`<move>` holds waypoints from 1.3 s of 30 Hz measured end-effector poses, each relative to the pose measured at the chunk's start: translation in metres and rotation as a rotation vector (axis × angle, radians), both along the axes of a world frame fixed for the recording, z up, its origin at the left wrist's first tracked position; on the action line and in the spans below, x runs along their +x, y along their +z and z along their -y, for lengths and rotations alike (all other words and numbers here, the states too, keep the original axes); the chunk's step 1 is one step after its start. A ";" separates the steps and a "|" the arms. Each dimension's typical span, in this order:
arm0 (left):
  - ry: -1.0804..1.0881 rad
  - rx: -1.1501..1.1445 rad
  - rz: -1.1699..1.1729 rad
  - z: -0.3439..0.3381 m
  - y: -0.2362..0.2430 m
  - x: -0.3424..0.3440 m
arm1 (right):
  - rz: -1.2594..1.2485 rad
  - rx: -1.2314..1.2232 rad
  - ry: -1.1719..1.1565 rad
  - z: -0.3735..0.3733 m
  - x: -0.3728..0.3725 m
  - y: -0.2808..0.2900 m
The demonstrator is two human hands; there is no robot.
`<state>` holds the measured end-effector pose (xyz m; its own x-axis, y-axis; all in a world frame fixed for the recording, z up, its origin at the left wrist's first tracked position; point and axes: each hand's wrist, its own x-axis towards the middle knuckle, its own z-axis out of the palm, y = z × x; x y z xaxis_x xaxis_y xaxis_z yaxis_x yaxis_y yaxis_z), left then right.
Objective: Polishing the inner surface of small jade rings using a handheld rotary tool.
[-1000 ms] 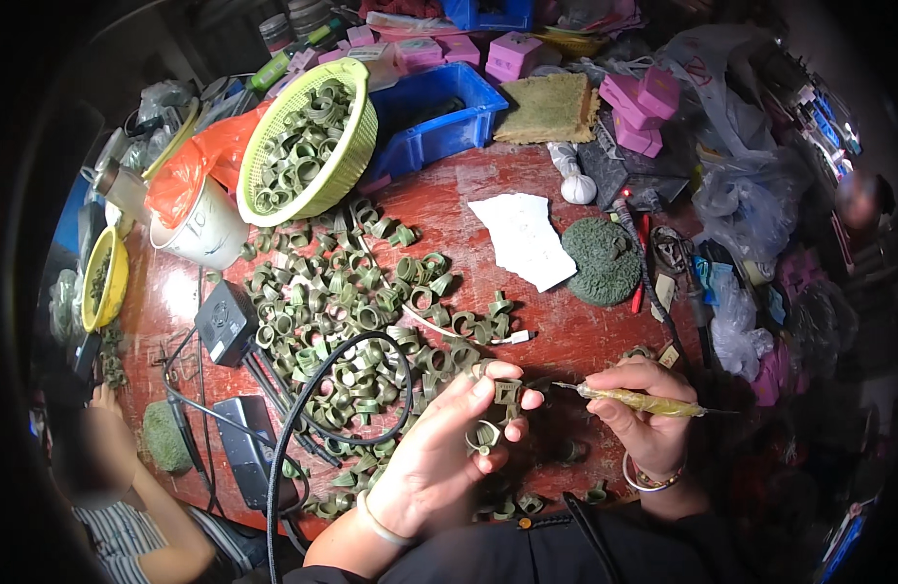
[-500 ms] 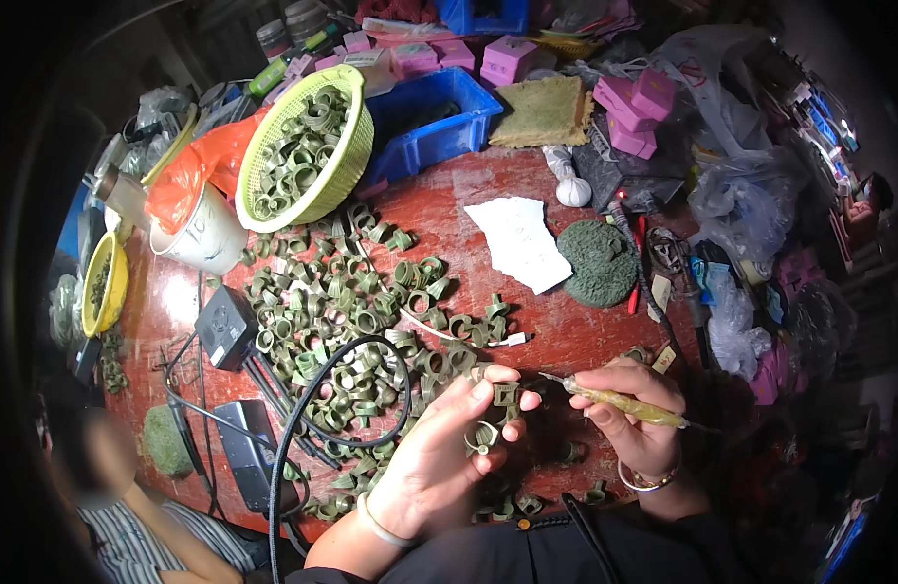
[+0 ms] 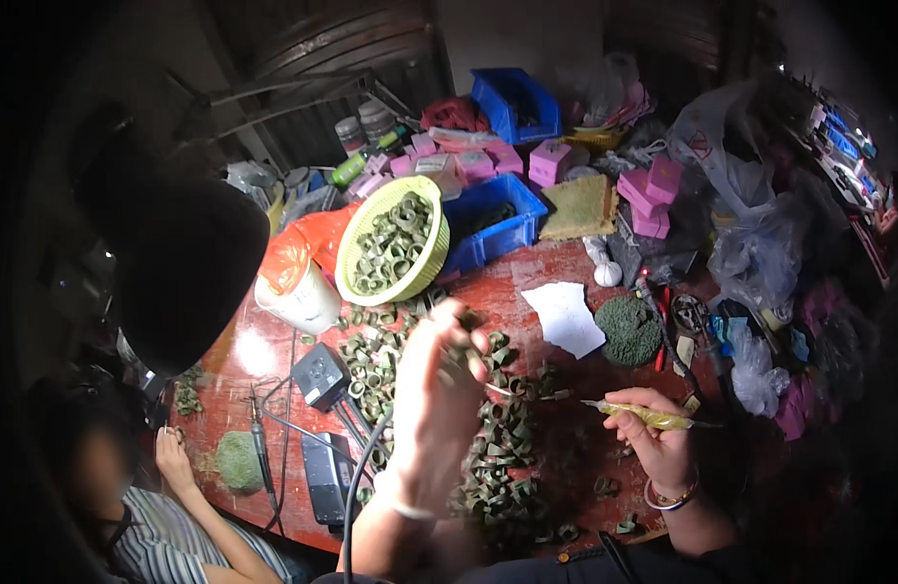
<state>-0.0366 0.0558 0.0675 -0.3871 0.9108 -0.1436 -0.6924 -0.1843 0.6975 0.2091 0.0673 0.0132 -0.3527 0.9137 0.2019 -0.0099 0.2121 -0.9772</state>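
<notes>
Yellow pen-like tool in my right hand, left hand above green rings.
My right hand (image 3: 653, 443) has its fingers pinching the yellow pen-like tool (image 3: 667, 420), thin tip aimed left, over the red counter (image 3: 536, 265). My left hand (image 3: 431, 389) is blurred above the pile of green rings (image 3: 504, 433); fingers look curled, something dark near the tips, but I can't tell if they pinch a ring or are just bent. Risks, my guess: a loose left grip could drop a piece into the look-alike pile; my forearm alongside the black cable (image 3: 352, 511) could snag it and drag rings; a careless tool tip could nick a finger or gouge a ring.
</notes>
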 end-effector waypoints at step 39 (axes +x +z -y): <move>-0.535 -0.305 0.558 0.024 -0.050 0.050 | 0.031 0.010 -0.303 -0.023 0.018 0.009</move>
<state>0.0134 0.0314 0.0171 0.2881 0.8415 -0.4570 -0.8918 0.4096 0.1920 0.2268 0.0899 0.0221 -0.0700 0.9763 0.2047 0.0853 0.2103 -0.9739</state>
